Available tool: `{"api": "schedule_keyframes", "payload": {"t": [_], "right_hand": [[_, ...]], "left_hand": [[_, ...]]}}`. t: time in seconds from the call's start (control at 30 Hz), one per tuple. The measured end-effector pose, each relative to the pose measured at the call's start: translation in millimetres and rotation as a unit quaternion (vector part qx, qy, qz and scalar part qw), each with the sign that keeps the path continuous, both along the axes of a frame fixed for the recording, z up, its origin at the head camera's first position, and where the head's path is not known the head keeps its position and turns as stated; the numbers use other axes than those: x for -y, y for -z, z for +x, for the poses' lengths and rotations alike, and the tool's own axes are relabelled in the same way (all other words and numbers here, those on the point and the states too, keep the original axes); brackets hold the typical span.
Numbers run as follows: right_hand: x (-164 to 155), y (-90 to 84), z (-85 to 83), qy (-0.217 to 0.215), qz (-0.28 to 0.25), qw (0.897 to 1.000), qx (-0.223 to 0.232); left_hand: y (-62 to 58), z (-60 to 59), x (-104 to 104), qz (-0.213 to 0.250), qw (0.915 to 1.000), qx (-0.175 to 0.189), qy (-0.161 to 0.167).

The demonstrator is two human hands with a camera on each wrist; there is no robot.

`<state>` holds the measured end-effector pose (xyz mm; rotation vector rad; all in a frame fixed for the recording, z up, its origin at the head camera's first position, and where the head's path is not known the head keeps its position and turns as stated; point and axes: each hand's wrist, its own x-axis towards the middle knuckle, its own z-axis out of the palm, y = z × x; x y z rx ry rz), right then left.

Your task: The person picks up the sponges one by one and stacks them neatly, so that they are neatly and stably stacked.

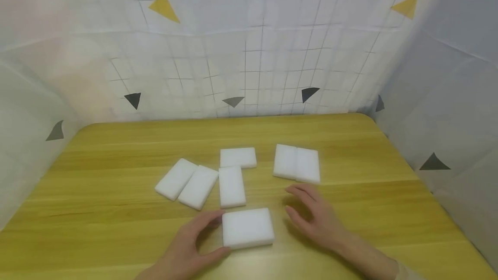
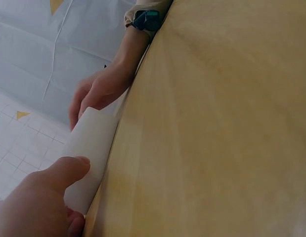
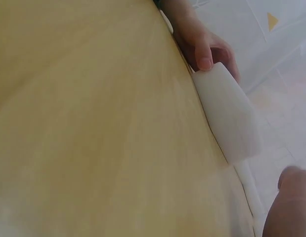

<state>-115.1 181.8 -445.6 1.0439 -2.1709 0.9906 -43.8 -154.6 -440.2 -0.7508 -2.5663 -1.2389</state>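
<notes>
We view the scene from three cameras. The head camera looks forward and down from above the near edge of the table (image 1: 350, 141), at middle range. The left wrist camera sits very close to the tabletop, facing toward 3 o'clock across the nearest white block (image 2: 91, 148). The right wrist camera, equally close, faces toward 9 o'clock. All three views share that block (image 1: 247, 227) (image 3: 227, 116).

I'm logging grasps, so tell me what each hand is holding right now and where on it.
The left hand grips the nearest white sponge block by its left short edge, thumb and fingers on its corners. The right hand holds nothing.
</notes>
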Motion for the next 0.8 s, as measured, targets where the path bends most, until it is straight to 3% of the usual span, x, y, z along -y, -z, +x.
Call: {"api": "schedule_keyframes", "payload": {"t": [0.13,0.37,0.6,0.8], "right_hand": [[-14.0,1.0,-4.3,0.064,-0.012,0.998,-0.026],[-39.9,0.4,-4.6,0.171,0.046,0.984,-0.007],[-48.3,0.8,-6.5,0.193,0.1,0.976,-0.009],[-49.0,1.9,-7.4,0.197,0.112,0.974,-0.005]], "left_hand": [[-0.4,-0.1,0.1,-0.002,1.0,0.008,0.001],[-1.1,0.3,0.3,-0.008,0.9991,0.041,-0.005],[-0.5,0.4,0.5,-0.003,0.999,0.044,-0.003],[0.4,-0.4,0.0,-0.003,0.9994,0.035,0.004]]}}
